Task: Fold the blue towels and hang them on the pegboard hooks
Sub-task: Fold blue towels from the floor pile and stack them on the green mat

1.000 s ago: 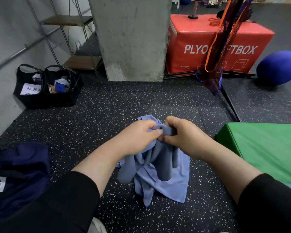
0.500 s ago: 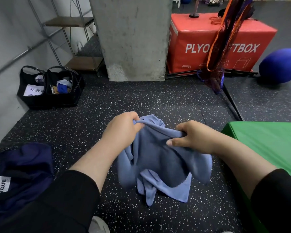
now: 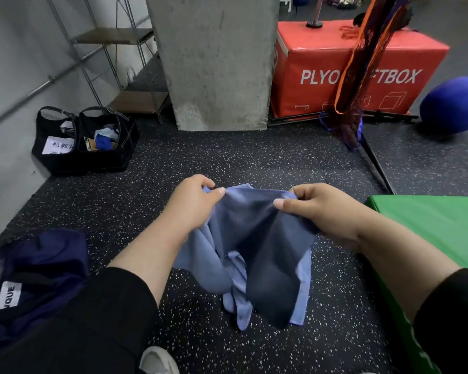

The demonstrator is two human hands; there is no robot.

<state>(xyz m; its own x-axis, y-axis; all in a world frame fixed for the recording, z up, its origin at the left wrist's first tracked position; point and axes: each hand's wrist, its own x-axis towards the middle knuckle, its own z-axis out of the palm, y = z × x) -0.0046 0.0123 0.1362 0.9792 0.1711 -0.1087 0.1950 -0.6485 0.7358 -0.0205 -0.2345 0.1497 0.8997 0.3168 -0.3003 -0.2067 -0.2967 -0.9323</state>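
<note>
Speckled black floor (image 3: pixel 119 201) | blue towel (image 3: pixel 257 247) crumpled, top edge stretched, rest hanging in folds | left hand (image 3: pixel 192 203) pinches left corner | right hand (image 3: pixel 324 211) pinches right edge

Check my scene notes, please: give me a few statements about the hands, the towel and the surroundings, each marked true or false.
1. Both hands pinch the blue towel along its top edge. True.
2. The towel is already folded into a neat square. False: it hangs rumpled between the left hand and the right hand.
3. A green mat lies to the person's right. True.
4. The red box stands left of the concrete pillar. False: it stands to the pillar's right.
5. Two black bags sit by the wall on the left. True.
</note>
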